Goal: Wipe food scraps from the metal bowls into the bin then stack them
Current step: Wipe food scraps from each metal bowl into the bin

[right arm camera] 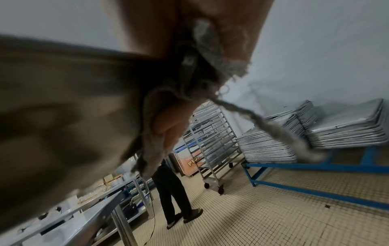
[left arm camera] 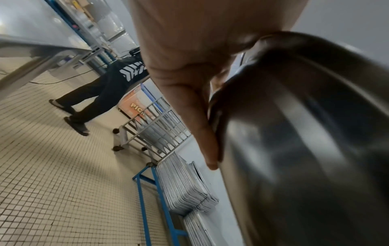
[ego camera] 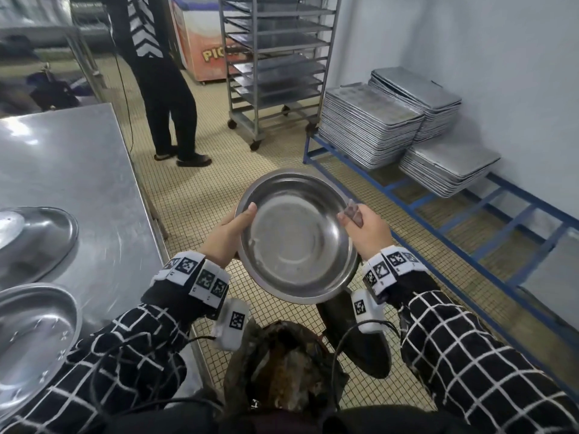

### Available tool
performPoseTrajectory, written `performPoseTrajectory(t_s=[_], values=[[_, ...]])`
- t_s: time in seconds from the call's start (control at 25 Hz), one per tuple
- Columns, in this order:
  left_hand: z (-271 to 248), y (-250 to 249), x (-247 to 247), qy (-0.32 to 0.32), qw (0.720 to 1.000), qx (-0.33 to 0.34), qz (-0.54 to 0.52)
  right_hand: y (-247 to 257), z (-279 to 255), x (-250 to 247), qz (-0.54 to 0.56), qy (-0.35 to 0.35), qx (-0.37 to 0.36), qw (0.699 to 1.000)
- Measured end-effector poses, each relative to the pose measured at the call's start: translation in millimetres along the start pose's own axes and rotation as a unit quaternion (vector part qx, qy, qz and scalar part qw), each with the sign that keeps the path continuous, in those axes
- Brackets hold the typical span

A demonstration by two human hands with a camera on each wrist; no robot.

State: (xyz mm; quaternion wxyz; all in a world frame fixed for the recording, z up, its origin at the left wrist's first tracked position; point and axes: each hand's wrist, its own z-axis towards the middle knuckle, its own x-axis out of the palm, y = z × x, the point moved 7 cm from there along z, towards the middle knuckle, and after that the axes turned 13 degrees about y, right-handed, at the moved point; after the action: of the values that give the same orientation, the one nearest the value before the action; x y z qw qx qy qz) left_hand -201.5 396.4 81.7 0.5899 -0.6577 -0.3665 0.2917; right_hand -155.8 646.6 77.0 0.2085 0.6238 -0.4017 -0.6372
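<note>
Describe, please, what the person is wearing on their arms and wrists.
Both arms wear black sleeves with a white grid check. The left hand and right hand are bare. Each wrist has a white band of black square code markers, a small white tagged box beneath it, and black cables trailing.

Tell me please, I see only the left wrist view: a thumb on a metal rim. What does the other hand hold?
Observer: The right hand grips the far rim of the same metal bowl, with a grey rag pinched against it.
Operator: Is the bowl over the bin?
Observer: Yes, the lined bin stands on the floor just below it.
Operator: Are scraps left inside?
Observer: The head view shows only pale smears, no solid pieces.
Operator: Where are the other bowls?
Observer: Two overturned bowls lie on the steel table, on the person's left.
</note>
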Motion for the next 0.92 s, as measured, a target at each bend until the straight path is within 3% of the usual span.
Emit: performPoseTrajectory(t_s=[0.08,0.16,0.28,0.44,0.56,0.68,0.8,0.92], values=[[0.9,0.6,-2.0,-0.006,1.0,0.02,-0.011,-5.3,1.4,0.1,-0.003,-0.009,0.024,1.0],[-0.9,-0.4,2.0,-0.009,0.998,0.057,-0.002,-7.8,-2.2,1.7,0.042,-0.058,0.046,0.996],[-3.9,5.3,18.9,-0.006,0.998,0.058,0.038,-2.2,-12.2,9.5,0.129,-0.125,0.062,0.982],[-9.8,2.6,18.6,-0.1,0.994,0.031,0.034,7.0,-23.4,26.7,0.207,-0.118,0.029,0.971],[-12.1,-0.2,1.3,-0.155,0.987,0.043,-0.015,6.3,-37.4,31.6,0.193,-0.108,0.03,0.975],[-11.4,3.1,-6.4,-0.165,0.985,0.045,0.02,14.3,-54.7,29.3,0.152,-0.132,0.004,0.979],[-13.3,5.9,-5.9,-0.156,0.985,0.041,0.054,47.1,-63.1,49.9,0.099,-0.054,-0.103,0.988],[-13.3,0.4,2.7,-0.129,0.988,0.065,0.055,78.3,-74.2,104.2,-0.031,0.105,-0.228,0.967]])
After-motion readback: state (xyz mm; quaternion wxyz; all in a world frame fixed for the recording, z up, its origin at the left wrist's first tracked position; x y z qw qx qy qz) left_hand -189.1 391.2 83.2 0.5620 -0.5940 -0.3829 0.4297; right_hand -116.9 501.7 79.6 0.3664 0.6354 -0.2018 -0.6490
